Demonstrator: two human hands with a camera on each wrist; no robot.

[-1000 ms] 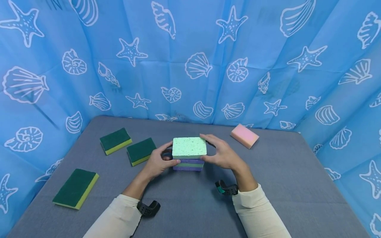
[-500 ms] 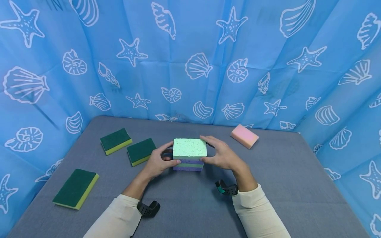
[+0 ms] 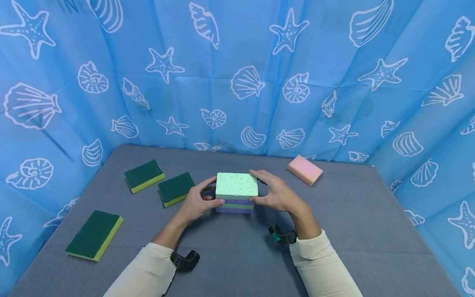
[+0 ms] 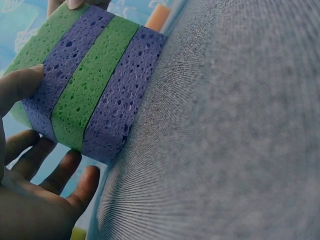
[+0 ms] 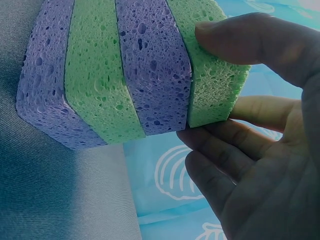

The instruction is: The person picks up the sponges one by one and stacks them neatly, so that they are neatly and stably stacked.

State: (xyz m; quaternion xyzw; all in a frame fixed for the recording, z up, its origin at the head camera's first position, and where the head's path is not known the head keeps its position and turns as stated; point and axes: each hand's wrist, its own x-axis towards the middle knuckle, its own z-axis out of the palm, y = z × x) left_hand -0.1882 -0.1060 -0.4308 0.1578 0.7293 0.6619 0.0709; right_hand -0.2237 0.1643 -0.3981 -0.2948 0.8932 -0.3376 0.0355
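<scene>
From the head camera, my left hand (image 3: pixel 198 202) and right hand (image 3: pixel 280 192) flank a sponge stack (image 3: pixel 236 199) on the gray table (image 3: pixel 237 251), its top green sponge (image 3: pixel 236 184) lying flat at the crown. Three dark green scrub sponges (image 3: pixel 176 189) lie to my left, the closest just beside my knuckles, and a pink sponge (image 3: pixel 305 169) sits apart at far right; an outward swing of my left wrist could knock that close neighbor. At my left wrist, four layers alternate purple and green, lowest on the cloth; my left thumb (image 4: pixel 22 87) covers the seam between the top green sponge and the upper purple sponge (image 4: pixel 75 47), fingers curved around the end. I cannot tell how hard they press, but straddling that seam, a tug could drag the purple layer out of line. At my right wrist, the grip is a wide pinch, my right thumb (image 5: pixel 230 37) on the top green sponge's front, fingers reaching behind its end. Uneven pressure between my hands could, I judge, twist that top layer askew; a sideways shove might lean or topple the whole pile.
</scene>
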